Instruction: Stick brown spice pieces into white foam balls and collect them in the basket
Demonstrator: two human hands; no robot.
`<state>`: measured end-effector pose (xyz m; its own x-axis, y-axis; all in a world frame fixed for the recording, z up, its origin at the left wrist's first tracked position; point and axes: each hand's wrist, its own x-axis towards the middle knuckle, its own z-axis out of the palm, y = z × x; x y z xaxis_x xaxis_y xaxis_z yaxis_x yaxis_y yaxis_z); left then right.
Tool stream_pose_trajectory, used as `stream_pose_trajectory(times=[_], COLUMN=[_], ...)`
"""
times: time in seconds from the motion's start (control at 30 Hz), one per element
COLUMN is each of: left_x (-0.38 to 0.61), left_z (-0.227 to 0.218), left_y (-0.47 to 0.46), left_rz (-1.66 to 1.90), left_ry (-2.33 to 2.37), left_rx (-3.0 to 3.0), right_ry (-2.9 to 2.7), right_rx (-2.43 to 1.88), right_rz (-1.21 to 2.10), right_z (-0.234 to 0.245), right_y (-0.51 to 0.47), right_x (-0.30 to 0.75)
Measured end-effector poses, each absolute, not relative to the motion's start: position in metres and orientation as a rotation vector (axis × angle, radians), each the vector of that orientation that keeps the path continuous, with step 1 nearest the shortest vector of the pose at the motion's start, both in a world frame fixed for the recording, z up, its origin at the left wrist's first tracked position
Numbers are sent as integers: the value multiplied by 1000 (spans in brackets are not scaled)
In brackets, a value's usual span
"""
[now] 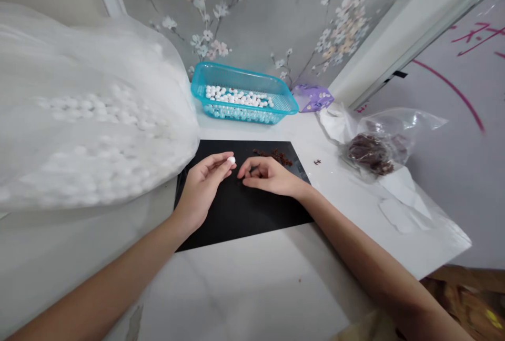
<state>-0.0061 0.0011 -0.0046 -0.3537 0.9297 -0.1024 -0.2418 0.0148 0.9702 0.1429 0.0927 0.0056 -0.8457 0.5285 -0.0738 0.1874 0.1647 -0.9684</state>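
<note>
The left hand (203,183) lies palm up over the black mat (240,209), fingers loosely curled, pinching a small white ball (231,160) between thumb and fingertips. Just right of it, nearly touching, the right hand (268,175) rests on the mat with its fingers curled in narrow; whether it holds anything I cannot tell. At the mat's far edge, just beyond the right hand, sits a small heap of dark brown bits (276,156). The mat lies on a white bench (244,283). Farther back stands a blue basket (242,93) with many white balls in it, and a purple pack (313,97) lies to its right. A big clear bag (87,120) full of white balls fills the left side. On the right, a smaller clear bag (374,149) holds more brown stuff.
</note>
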Motion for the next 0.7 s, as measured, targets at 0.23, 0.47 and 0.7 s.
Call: stream_pose_trajectory(times=[0.23,0.47,0.7], left_x=[-6,-5,-6], left_z=[-3,1,-1], left_y=[1,1,1], left_rz=[1530,1527,1477], left_ry=[1314,1290,1279], left_rx=[777,765,829], right_ry=[-2314,-2150,-1691], right_rx=[-697,-727,-602], right_rz=[1502,1587,2072], right_z=[3,2,4], right_y=[90,88,85], right_x=[142,139,137])
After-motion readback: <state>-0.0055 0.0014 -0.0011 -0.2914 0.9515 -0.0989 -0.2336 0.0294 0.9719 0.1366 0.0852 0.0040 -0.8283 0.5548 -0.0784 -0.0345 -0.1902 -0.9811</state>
